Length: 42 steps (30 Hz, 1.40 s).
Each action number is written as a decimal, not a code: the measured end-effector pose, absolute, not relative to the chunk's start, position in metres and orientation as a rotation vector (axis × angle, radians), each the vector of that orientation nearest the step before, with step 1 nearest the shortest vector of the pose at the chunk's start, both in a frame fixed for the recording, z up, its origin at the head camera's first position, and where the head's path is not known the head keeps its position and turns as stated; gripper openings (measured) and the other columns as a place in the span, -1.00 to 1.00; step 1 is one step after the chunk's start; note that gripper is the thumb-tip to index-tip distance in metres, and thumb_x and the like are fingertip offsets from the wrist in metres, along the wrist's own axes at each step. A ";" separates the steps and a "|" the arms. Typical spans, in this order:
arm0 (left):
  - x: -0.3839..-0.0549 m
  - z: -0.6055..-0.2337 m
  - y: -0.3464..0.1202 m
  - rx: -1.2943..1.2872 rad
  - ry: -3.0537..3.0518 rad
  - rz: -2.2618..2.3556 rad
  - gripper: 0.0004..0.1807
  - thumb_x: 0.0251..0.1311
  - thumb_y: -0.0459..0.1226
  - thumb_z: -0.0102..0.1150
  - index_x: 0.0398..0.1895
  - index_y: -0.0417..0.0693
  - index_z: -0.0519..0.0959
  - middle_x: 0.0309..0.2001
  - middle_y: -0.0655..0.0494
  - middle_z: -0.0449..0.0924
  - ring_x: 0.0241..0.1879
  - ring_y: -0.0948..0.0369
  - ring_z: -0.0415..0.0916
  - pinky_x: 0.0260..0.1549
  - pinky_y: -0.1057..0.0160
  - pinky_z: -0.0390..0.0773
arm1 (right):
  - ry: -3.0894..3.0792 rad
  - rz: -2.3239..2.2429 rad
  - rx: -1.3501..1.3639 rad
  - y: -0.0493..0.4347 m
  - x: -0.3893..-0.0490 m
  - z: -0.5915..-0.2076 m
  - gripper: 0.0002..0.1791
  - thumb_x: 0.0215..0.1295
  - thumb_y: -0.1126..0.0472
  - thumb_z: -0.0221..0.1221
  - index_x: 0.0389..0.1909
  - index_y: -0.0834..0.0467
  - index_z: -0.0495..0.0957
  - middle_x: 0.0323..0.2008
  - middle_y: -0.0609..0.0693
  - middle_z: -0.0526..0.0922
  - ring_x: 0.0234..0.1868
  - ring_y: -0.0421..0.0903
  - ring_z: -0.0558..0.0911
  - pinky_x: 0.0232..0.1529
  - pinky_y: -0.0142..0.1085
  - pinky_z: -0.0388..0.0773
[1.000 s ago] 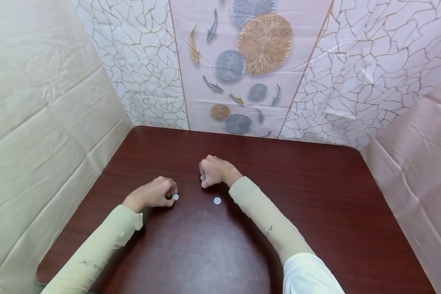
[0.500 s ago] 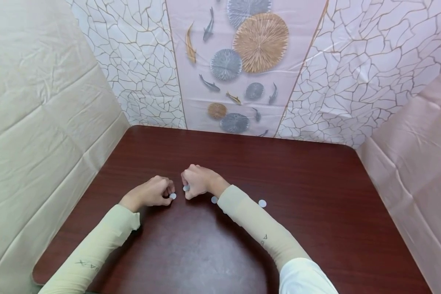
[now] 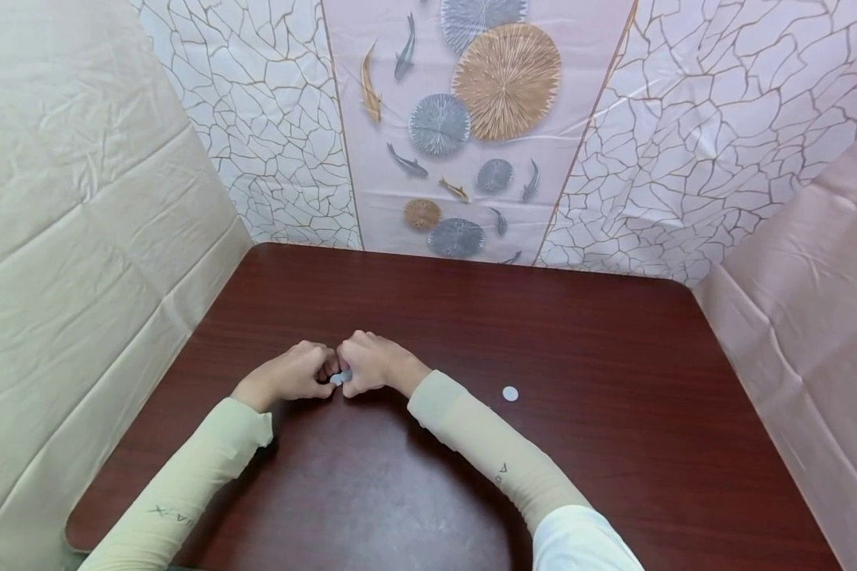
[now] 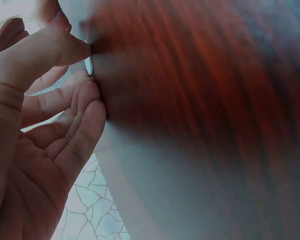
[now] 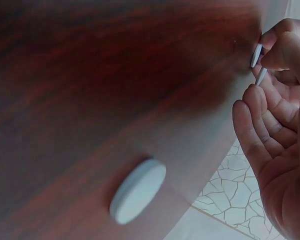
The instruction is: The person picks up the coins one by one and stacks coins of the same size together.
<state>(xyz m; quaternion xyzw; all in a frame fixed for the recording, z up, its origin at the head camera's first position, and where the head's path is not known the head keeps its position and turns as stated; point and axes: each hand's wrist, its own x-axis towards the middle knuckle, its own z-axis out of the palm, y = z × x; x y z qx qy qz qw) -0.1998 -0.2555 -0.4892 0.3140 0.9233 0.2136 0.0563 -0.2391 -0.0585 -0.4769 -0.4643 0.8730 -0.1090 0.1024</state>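
Two small white round discs meet edge to edge over the left-centre of the table in the head view. My left hand (image 3: 291, 374) pinches one white disc (image 3: 336, 379) between thumb and fingers, low at the tabletop. Beside it, my right hand (image 3: 375, 362) pinches the other white disc (image 3: 347, 375), and the fingertips of both hands almost meet. In the right wrist view the left hand's disc (image 5: 256, 55) and the right hand's disc (image 5: 261, 76) stand tilted, close together. From the left wrist, a thin edge of disc (image 4: 89, 60) shows between thumb and fingertips.
A loose white disc (image 3: 510, 394) lies on the dark red-brown table (image 3: 614, 357), right of my right sleeve. A thick white disc (image 5: 138, 191) lies near the right wrist camera. Patterned cloth (image 3: 271, 119) hangs behind the table, pale cloth at both sides.
My right hand has moved left and nearer with its disc until it meets the left hand's disc. My right sleeve now covers a disc on the table seen earlier. The left hand stays nearly still.
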 end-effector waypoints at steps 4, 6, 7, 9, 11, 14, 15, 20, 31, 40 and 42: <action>-0.198 -0.489 -0.256 0.936 2.810 0.647 -0.87 0.05 -0.36 0.43 -0.35 -0.08 0.65 -0.42 0.14 0.65 -0.41 0.33 0.52 -0.36 0.38 0.55 | 2.584 -0.333 -1.370 -0.062 -0.238 -0.479 -0.66 0.05 0.09 0.46 -0.64 -0.03 0.45 -0.64 -0.25 0.39 -0.58 -0.31 0.34 -0.52 -0.47 0.33; -0.198 -0.489 -0.256 0.933 2.814 0.647 -0.87 0.04 -0.36 0.43 -0.36 -0.08 0.65 -0.43 0.14 0.64 -0.41 0.32 0.51 -0.37 0.38 0.54 | 2.589 -0.337 -1.368 -0.064 -0.237 -0.479 -0.66 0.05 0.08 0.47 -0.63 -0.03 0.46 -0.64 -0.25 0.40 -0.57 -0.31 0.35 -0.51 -0.47 0.34; -0.197 -0.489 -0.256 0.929 2.816 0.648 -0.87 0.04 -0.36 0.43 -0.37 -0.09 0.65 -0.44 0.14 0.64 -0.42 0.32 0.51 -0.37 0.37 0.53 | 2.589 -0.341 -1.367 -0.064 -0.237 -0.480 -0.67 0.06 0.08 0.48 -0.62 -0.03 0.48 -0.63 -0.25 0.41 -0.57 -0.31 0.37 -0.50 -0.47 0.35; -0.197 -0.489 -0.256 0.927 2.819 0.649 -0.88 0.04 -0.36 0.43 -0.39 -0.08 0.64 -0.46 0.14 0.62 -0.43 0.33 0.49 -0.39 0.38 0.51 | 2.586 -0.353 -1.359 -0.065 -0.236 -0.481 -0.69 0.08 0.08 0.48 -0.59 -0.02 0.50 -0.61 -0.24 0.44 -0.56 -0.31 0.39 -0.49 -0.47 0.36; -0.197 -0.488 -0.255 0.921 2.817 0.644 -0.88 0.04 -0.36 0.43 -0.41 -0.07 0.64 -0.48 0.16 0.59 -0.44 0.35 0.46 -0.40 0.38 0.48 | 2.588 -0.357 -1.351 -0.066 -0.236 -0.481 -0.71 0.08 0.08 0.48 -0.58 -0.02 0.52 -0.61 -0.23 0.46 -0.55 -0.31 0.41 -0.48 -0.48 0.38; -0.197 -0.488 -0.255 0.914 2.814 0.640 -0.88 0.04 -0.36 0.42 -0.43 -0.06 0.62 -0.50 0.17 0.56 -0.46 0.38 0.41 -0.42 0.38 0.45 | 2.591 -0.371 -1.343 -0.066 -0.236 -0.482 -0.71 0.08 0.09 0.48 -0.59 -0.02 0.52 -0.60 -0.23 0.48 -0.55 -0.31 0.43 -0.48 -0.48 0.38; -0.197 -0.488 -0.255 0.906 2.813 0.640 -0.88 0.04 -0.36 0.42 -0.43 -0.06 0.62 -0.50 0.17 0.56 -0.46 0.38 0.41 -0.42 0.38 0.45 | 2.592 -0.378 -1.342 -0.066 -0.236 -0.482 -0.71 0.08 0.10 0.48 -0.60 -0.02 0.53 -0.61 -0.24 0.48 -0.55 -0.31 0.43 -0.48 -0.48 0.39; -0.196 -0.487 -0.254 0.881 2.807 0.644 -0.87 0.02 -0.36 0.42 -0.42 -0.07 0.62 -0.49 0.16 0.56 -0.47 0.37 0.41 -0.43 0.38 0.45 | 2.577 -0.421 -1.317 -0.065 -0.235 -0.483 -0.70 0.11 0.11 0.48 -0.61 -0.03 0.52 -0.61 -0.25 0.47 -0.55 -0.32 0.40 -0.48 -0.48 0.37; -0.196 -0.488 -0.255 0.888 2.813 0.627 -0.84 -0.01 -0.35 0.43 -0.49 -0.03 0.58 -0.53 0.20 0.50 -0.51 0.40 0.35 -0.47 0.39 0.40 | 2.554 -0.496 -1.250 -0.066 -0.233 -0.485 -0.78 0.12 0.14 0.50 -0.52 -0.06 0.61 -0.54 -0.28 0.61 -0.49 -0.34 0.49 -0.42 -0.50 0.45; -0.195 -0.489 -0.257 0.897 2.821 0.638 -0.85 0.04 -0.35 0.45 -0.40 -0.07 0.62 -0.48 0.19 0.56 -0.46 0.38 0.44 -0.43 0.39 0.47 | 2.535 -0.558 -1.215 -0.062 -0.234 -0.485 -0.85 0.13 0.21 0.50 -0.29 0.03 0.75 -0.35 -0.24 0.76 -0.31 -0.39 0.65 -0.25 -0.56 0.55; -0.195 -0.489 -0.257 0.899 2.816 0.647 -0.85 0.04 -0.35 0.45 -0.38 -0.08 0.62 -0.46 0.18 0.58 -0.45 0.36 0.47 -0.42 0.39 0.49 | 2.528 -0.565 -1.208 -0.061 -0.235 -0.484 -0.85 0.14 0.23 0.49 -0.27 0.05 0.75 -0.33 -0.22 0.76 -0.28 -0.38 0.66 -0.23 -0.56 0.56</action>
